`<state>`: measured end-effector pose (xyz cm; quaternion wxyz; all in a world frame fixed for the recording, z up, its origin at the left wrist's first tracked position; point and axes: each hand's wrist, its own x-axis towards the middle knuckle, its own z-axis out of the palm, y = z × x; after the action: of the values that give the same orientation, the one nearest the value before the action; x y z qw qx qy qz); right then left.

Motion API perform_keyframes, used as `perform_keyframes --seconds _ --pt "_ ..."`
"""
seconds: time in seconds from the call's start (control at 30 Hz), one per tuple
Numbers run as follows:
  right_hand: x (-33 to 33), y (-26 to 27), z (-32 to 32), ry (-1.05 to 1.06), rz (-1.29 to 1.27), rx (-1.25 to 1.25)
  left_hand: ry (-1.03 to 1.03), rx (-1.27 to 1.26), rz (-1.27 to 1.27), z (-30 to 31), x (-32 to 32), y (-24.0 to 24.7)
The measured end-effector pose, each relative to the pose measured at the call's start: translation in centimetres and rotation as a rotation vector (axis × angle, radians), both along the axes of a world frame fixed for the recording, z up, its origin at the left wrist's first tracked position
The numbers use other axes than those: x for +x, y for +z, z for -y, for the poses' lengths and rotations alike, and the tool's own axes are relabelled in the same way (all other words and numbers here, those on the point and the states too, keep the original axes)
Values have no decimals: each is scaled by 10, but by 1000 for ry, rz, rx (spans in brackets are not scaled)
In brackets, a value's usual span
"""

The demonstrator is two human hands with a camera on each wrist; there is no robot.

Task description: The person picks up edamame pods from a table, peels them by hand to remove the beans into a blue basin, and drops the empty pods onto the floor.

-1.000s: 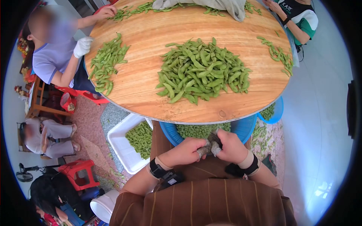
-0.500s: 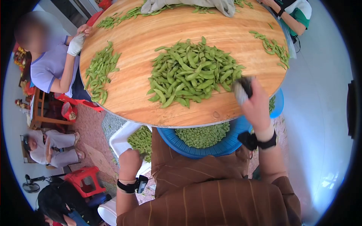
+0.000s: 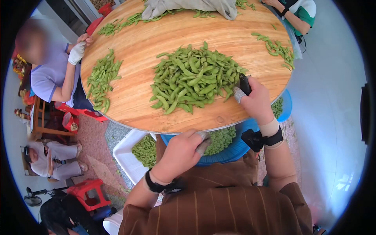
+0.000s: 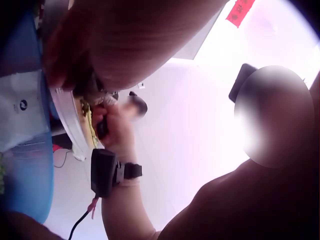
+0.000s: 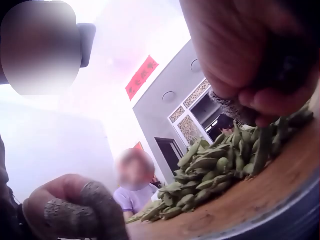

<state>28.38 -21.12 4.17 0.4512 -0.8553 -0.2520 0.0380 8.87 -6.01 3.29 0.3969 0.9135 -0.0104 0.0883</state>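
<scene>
A heap of green soybean pods point(image 3: 192, 80) lies on the round wooden table point(image 3: 129, 105). My right hand point(image 3: 256, 100) has its curled fingers at the heap's right edge, with a grey-wrapped thumb and something black beside it. In the right wrist view, pods point(image 5: 262, 150) stand right below those fingertips; I cannot tell whether they pinch one. My left hand point(image 3: 180, 150), thumb and forefinger point(image 5: 70, 220) wrapped in grey, hovers loosely curled by the table's near edge, nothing showing between its fingers. Below it, a blue basin point(image 3: 235, 152) holds shelled green beans point(image 3: 223, 141).
A white crate point(image 3: 124, 154) of pods stands left of the basin, and a small blue tub point(image 3: 288, 107) to the right. Smaller pod piles point(image 3: 103, 78) and a grey cloth point(image 3: 192, 6) lie on the table. Other people sit around; a red stool point(image 3: 88, 192) stands left.
My hands were together over the basin a second ago. They then parted: the right went to the heap's edge, the left swung over the white crate and came back by the table edge.
</scene>
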Motion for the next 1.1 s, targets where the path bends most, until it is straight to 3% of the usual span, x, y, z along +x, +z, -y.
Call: perform_keyframes --seconds 0.13,0.2,0.3,0.37,0.47,0.57,0.63,0.67,0.7,0.77,0.87,1.0,1.1 --pt "-7 -2 4 49 -36 106 146 128 197 18 38 -3" --pt "-11 -6 8 56 -53 135 187 230 169 27 60 -5" --pt "-25 -9 20 67 -226 212 217 391 99 41 90 -16" --pt "-38 -7 29 14 -475 291 209 450 59 48 101 -19" --pt "-52 -10 42 46 -491 300 262 462 160 55 107 -19" --pt "-57 -1 54 95 -536 281 230 398 217 59 95 -15" --pt "-61 1 58 184 -501 217 234 192 363 61 79 -6" --pt "-61 0 60 233 -475 200 183 127 191 60 69 -11" --pt "-62 0 61 226 -483 208 174 132 182 58 62 -11" --pt "-64 0 61 323 -539 201 127 -510 -99 54 53 -9" --pt "-68 -3 60 346 -575 194 81 -719 -191 44 47 -16" --pt "-73 -4 57 340 -636 258 110 -788 -162 47 41 -12" --pt "-76 2 57 328 -786 330 87 -579 -91 42 39 -15"
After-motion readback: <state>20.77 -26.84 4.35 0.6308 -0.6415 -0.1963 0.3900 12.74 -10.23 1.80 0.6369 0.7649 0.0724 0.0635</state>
